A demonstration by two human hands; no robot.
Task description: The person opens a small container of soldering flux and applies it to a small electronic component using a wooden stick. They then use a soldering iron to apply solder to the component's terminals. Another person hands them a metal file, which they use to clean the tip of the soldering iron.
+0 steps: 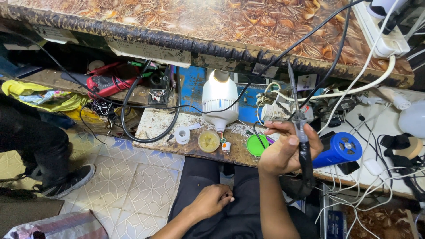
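Observation:
My right hand [283, 148] is closed around a soldering iron [300, 128], held upright with its thin tip pointing up past the bench edge; its black cord hangs down from the handle. My left hand [212, 200] rests on my lap in a loose fist and holds nothing that I can see. On the low bench in front stands a large white bulb housing [220, 99], base down. Just before it sit a small round tin of yellowish flux [209, 141], a white tape roll [182, 134] and a green lid [256, 145].
A blue cylindrical device [338, 150] lies to the right of my hand among white and black cables. A red multimeter [106, 82] sits back left. A white power strip [383, 33] lies on the patterned upper shelf. Another person's leg and shoe [66, 181] stand on the tiled floor at left.

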